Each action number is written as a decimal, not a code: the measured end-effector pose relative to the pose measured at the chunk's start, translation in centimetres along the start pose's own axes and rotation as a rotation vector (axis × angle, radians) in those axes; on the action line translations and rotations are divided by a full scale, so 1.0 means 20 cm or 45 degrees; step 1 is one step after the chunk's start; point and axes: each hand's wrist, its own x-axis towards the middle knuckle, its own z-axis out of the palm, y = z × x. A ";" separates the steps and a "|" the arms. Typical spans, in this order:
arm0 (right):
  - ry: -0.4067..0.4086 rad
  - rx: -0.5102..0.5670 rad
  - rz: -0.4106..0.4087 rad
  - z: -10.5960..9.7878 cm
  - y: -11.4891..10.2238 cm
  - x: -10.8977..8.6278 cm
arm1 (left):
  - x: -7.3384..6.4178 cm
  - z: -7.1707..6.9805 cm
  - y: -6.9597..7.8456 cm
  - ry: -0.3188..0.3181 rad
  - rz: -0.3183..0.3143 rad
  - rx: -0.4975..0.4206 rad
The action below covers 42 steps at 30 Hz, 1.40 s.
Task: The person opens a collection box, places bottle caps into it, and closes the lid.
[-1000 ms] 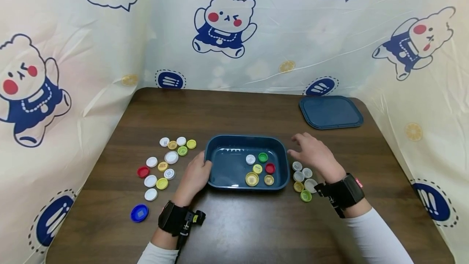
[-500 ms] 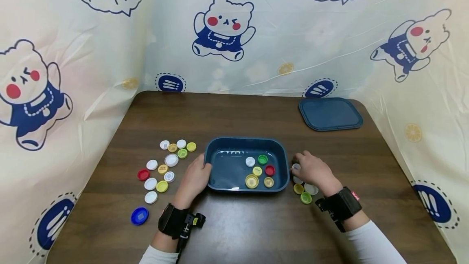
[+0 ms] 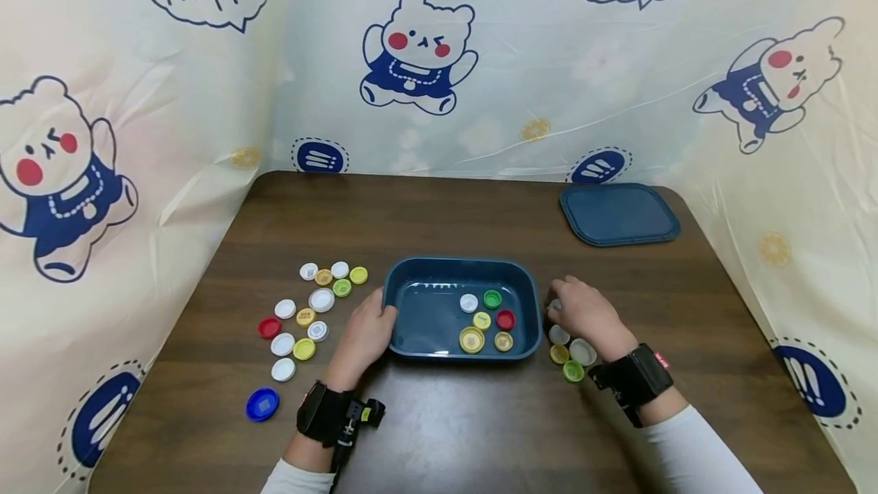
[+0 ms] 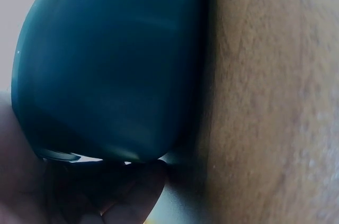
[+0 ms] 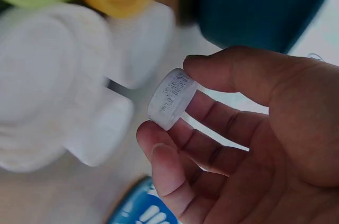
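Observation:
My left hand (image 3: 366,328) grips the left end of a dark blue rectangular tray (image 3: 418,349), its thumb at the rim. In the left wrist view the fingers lie along the outer wall of the tray (image 4: 122,65). Inside are several bottle caps, among them a green cap (image 3: 491,298) and a red cap (image 3: 505,319). My right hand (image 3: 584,316) is over a small cluster of caps just right of the tray. In the right wrist view it pinches a white bottle cap (image 5: 174,98) between thumb and fingers, the cap tilted on edge.
Several loose caps, mostly white and yellow, lie left of the tray, with a larger blue cap (image 3: 262,405) nearest me. By the right hand lie a large white cap (image 3: 583,351) and a green cap (image 3: 573,371). A blue lid (image 3: 620,213) rests at the back right.
My right hand has come down from beside the tray's far right corner onto the cap cluster and now pinches a white bottle cap. My left hand stays on the tray.

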 end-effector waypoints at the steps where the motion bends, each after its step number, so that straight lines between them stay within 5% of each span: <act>1: 0.007 -0.003 -0.013 -0.02 -0.01 0.00 | 0.00 0.00 0.00 -0.001 0.000 -0.003; 13: 0.090 -0.095 -0.174 -0.20 -0.29 0.03 | 0.00 -0.01 -0.02 0.006 -0.004 -0.010; 28: 0.045 -0.189 -0.369 -0.14 -0.67 0.12 | 0.00 0.00 -0.02 0.023 0.004 -0.024; 42: -0.030 -0.217 -0.417 -0.10 -0.82 0.17 | 0.00 0.00 -0.02 0.032 0.006 -0.024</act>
